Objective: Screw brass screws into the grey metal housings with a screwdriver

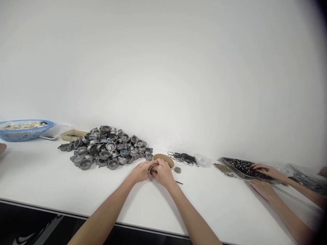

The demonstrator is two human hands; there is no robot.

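My left hand [142,170] is closed around a small round grey metal housing [150,171], mostly covered by my fingers. From the other side my right hand [162,171] bends over the same housing, its fingertips on or in it; whether they pinch a small part is hidden. Just behind both hands stands a tan round bowl [163,157] with small brass-coloured pieces inside. A little heap of small metal parts [177,169] lies right of the bowl. Near my right wrist, a thin dark rod-like tool [179,182] rests on the white table [143,207].
Many similar housings are piled [109,148] to the left. Behind them are a yellow tray [73,135] and a blue basket [24,133]. Black rings [184,158] lie right of the bowl. A co-worker's hands [265,183] reach at a dark tray [245,170] on the right.
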